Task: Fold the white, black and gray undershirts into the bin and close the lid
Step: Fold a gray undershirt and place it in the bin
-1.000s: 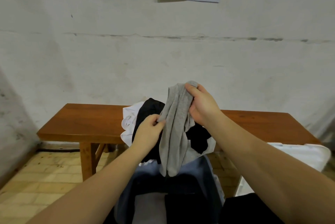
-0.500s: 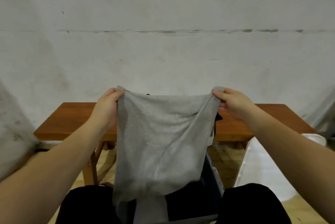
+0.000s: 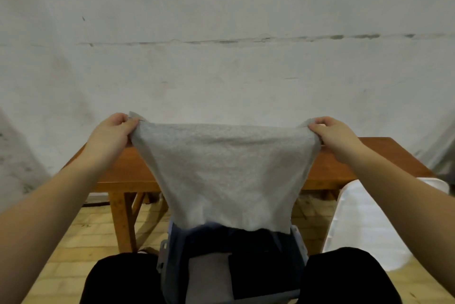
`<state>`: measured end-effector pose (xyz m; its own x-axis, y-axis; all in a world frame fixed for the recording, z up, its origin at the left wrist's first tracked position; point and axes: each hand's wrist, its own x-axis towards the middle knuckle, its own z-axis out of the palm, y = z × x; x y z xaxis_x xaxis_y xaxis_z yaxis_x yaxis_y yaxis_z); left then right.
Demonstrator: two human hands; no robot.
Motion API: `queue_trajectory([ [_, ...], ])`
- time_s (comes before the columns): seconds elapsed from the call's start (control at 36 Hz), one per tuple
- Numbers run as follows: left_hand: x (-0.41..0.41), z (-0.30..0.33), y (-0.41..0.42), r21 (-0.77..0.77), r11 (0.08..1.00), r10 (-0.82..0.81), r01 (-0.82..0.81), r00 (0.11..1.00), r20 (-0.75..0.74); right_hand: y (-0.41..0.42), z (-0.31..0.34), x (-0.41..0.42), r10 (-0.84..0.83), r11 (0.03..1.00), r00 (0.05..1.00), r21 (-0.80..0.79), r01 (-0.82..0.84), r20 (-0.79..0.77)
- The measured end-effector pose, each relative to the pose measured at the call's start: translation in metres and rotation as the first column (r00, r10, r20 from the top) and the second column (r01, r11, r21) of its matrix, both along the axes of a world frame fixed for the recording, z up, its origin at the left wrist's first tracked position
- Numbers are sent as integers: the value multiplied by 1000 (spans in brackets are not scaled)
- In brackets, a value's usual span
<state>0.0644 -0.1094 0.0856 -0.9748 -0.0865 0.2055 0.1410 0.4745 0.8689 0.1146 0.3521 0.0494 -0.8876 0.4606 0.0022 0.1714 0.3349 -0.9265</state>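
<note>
Since a flat sheet folds best, the gray undershirt (image 3: 225, 170) was pinched at its top corners by the left hand (image 3: 112, 136) and right hand (image 3: 332, 135), stretched wide, and hung above the bin (image 3: 172, 254), before the bench (image 3: 118, 168).

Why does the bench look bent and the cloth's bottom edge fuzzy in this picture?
Head view: the wide-angle lens bows the wooden bench and stretches the forearms at the edges. The gray undershirt, pinched by the left hand and right hand, looks soft at its lower hem, probably motion blur. Lighting is flat and dim, without glare.
</note>
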Motion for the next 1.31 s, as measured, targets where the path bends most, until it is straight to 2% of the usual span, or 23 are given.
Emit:
queue_trajectory([
  [0.06,-7,-3,-1,-101,993,60,-55,997,51,0,-5,-3,-32,999,998,2,32,48],
  [0.08,-12,-5,-2,-104,991,93,-84,992,80,-1,-8,-3,-32,999,996,-24,34,88],
  [0.19,-21,-14,-2,42,990,124,-136,969,214,-2,-16,-1,8,968,977,-247,46,212],
  [0.25,-22,-17,-5,93,989,80,-113,951,299,0,-17,-1,39,934,978,-356,37,205],
  [0.31,-25,-17,-12,79,995,31,-65,929,370,6,-20,-6,88,905,980,-425,-3,180],
  [0.39,-27,-16,-17,60,998,-4,-23,911,413,10,-17,-8,132,896,981,-440,-56,144],
  [0.47,-29,-16,-16,134,991,-62,8,912,407,14,-14,-8,187,927,974,-351,-131,129],
  [0.53,-28,-16,-16,180,982,-121,53,913,389,14,-14,-7,205,970,965,-168,-177,163],
  [0.56,-28,-17,-16,152,984,-148,96,914,378,13,-14,-6,200,980,962,-55,-193,183],
  [0.61,-25,-18,-15,-85,978,-151,189,933,327,7,-11,-1,184,965,964,152,-214,191],
  [0.67,-20,-20,-10,-346,923,-103,169,974,202,4,-9,0,153,917,972,341,-208,181],
  [0.72,-17,-20,-5,-423,900,-76,106,993,86,2,-9,0,129,862,978,469,-191,162],
  [0.81,-15,-17,-3,-438,898,-43,39,999,0,3,-9,1,101,829,981,531,-174,164],
  [0.94,-24,-13,-9,-474,880,-61,29,997,-51,11,-15,2,113,897,990,420,-140,87],
  [1.0,-25,-14,-12,-370,924,-104,98,995,4,16,-17,2,148,937,987,311,-162,67],
  [1.06,-25,-15,-12,-61,981,-181,185,981,69,19,-18,6,195,975,981,102,-195,9],
  [1.08,-26,-15,-13,133,967,-228,216,971,79,22,-19,7,218,975,975,-25,-220,-44],
  [1.11,-27,-14,-14,304,924,-266,233,961,70,25,-19,8,235,954,965,-163,-251,-114],
  [1.17,-33,-13,-17,535,810,-304,239,952,35,23,-15,8,236,866,938,-383,-321,-254],
  [1.22,-38,-13,-19,678,694,-337,243,942,7,13,-5,11,189,786,922,-511,-348,-337],
  [1.31,-40,-8,-15,788,541,-398,295,915,-69,2,11,12,182,704,903,-589,-397,-390],
])
